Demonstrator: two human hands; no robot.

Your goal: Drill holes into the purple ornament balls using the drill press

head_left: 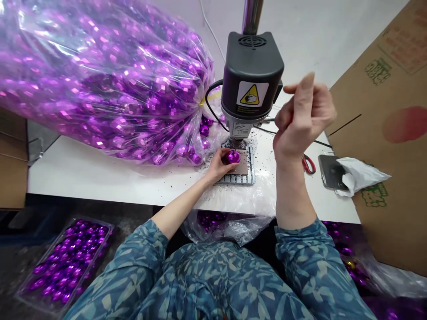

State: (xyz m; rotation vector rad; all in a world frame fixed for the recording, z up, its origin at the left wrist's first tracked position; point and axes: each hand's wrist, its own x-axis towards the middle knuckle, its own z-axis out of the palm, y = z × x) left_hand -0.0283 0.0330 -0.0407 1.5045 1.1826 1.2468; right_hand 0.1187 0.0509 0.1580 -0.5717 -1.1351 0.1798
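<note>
My left hand (220, 166) pinches a shiny purple faceted ball (232, 156) between thumb and fingers. The ball sits on a small brown board (243, 166) on the slotted metal base (247, 179) of a bench drill press (251, 66), right under its chuck. My right hand (305, 115) is raised at the right side of the machine, its fingers curled in. A short metal lever (268, 120) runs from the drill toward it; the hand closes around its end, which the fingers mostly hide. Dark shavings lie around the base.
A large clear bag of purple balls (133, 89) fills the table's left. At right are red-handled scissors (308, 164), a phone (330, 171), a white crumpled packet (360, 175) and a cardboard box (393, 146). A tray of balls (71, 258) stands lower left; plastic (247, 229) hangs at my lap.
</note>
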